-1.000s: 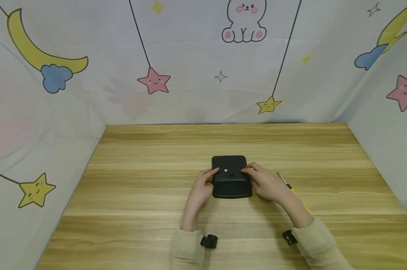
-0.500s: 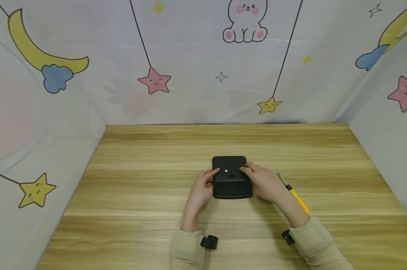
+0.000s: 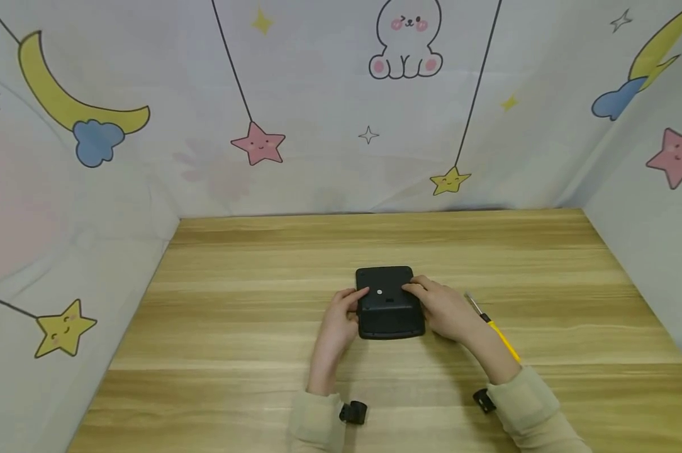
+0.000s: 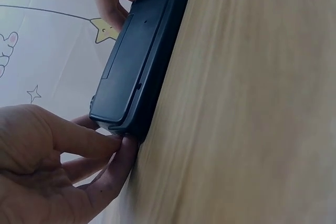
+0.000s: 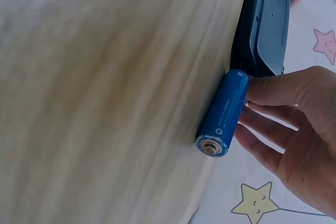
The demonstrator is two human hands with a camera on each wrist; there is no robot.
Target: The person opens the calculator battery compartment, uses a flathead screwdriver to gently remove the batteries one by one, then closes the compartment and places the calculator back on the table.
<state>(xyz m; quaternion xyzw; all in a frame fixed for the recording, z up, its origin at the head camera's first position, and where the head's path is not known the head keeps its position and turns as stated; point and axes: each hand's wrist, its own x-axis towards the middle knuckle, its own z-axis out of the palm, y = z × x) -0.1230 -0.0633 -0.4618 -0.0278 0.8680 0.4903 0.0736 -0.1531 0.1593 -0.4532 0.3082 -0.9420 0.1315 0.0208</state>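
Observation:
A black calculator [image 3: 384,292] lies back side up on the table, with a white dot and a small slot on its back. At its left edge, my left hand [image 3: 338,319] grips it, the fingertips over the back. Holding the opposite edge is my right hand [image 3: 445,309]. The left wrist view shows the thumb and a finger of the left hand [image 4: 63,161] at the calculator's corner. In the right wrist view, a blue battery [image 5: 223,114] lies on the table against the calculator [image 5: 268,19], close to the right thumb; the hand hides it in the head view.
A screwdriver [image 3: 499,333] with a yellow handle lies to the right, partly beside the right forearm. The wood-grain table [image 3: 233,283] meets a white cartoon-print curtain [image 3: 318,94] at its back and sides. Black wrist devices [image 3: 353,413] sit at both cuffs.
The head view has tilted a little, so everything sits slightly lower. Early on, the right forearm shifted slightly left, showing more of the screwdriver. Both hands keep their hold on the calculator.

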